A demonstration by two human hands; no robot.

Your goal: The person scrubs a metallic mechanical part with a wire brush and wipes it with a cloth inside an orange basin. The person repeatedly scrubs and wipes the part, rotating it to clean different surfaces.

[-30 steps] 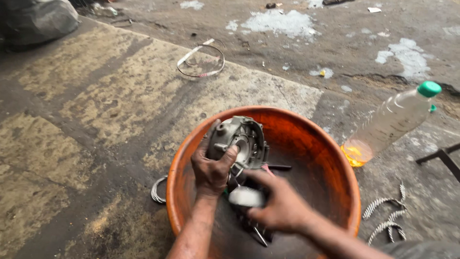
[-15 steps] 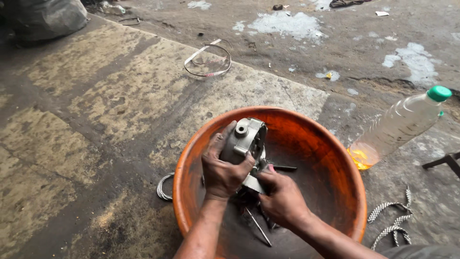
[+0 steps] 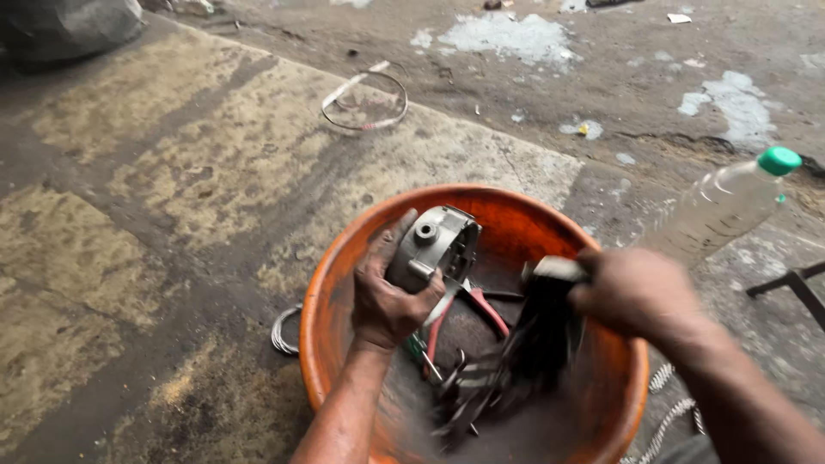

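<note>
A grey cast-metal housing (image 3: 434, 249), round and hollow with a small boss on its rim, is held tilted on edge above the dark inside of an orange basin (image 3: 344, 258). A dark brush (image 3: 541, 331), blurred, hangs over the basin's middle, its pale handle uppermost.

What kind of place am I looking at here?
Probably an open-air roadside repair spot: stained concrete ground, an orange basin with pliers, and the left hand holding a grey metal machine part.
</note>
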